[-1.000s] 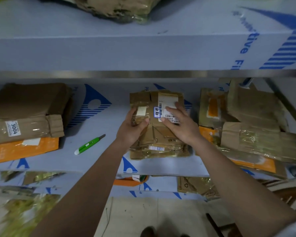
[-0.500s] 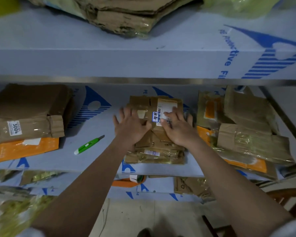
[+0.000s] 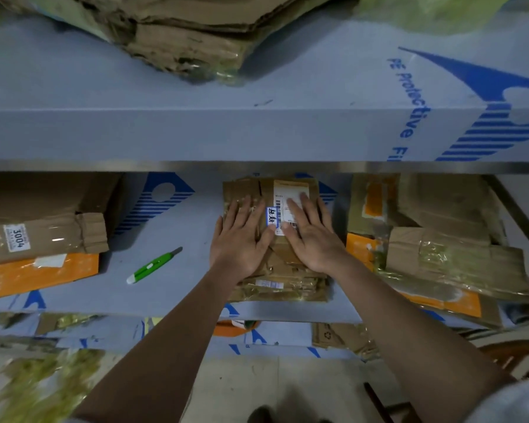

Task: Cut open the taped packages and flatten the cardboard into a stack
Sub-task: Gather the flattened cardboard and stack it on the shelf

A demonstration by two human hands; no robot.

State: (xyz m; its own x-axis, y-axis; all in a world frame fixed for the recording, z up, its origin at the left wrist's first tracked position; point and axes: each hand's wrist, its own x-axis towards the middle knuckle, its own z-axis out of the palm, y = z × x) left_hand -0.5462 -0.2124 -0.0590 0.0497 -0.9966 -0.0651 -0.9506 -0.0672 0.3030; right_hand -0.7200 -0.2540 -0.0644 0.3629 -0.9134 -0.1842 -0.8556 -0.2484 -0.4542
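Note:
A stack of flattened brown cardboard [image 3: 277,286] with clear tape and a white shipping label lies in the middle of the shelf. My left hand [image 3: 242,236] presses flat on its left half, fingers straight. My right hand [image 3: 312,236] presses flat on its right half, fingers spread over the label. A green utility knife [image 3: 153,265] lies on the shelf to the left of the stack, untouched.
Taped brown packages [image 3: 43,236] and an orange mailer [image 3: 40,274] sit at the left. More taped packages [image 3: 452,261] pile up at the right. The upper shelf [image 3: 257,132] overhangs, with crumpled cardboard [image 3: 184,35] on it. A lower shelf holds more packages.
Both hands went from gripping the top piece at its sides to lying flat on the stack and sliding farther back over it. The camera tilted slightly upward.

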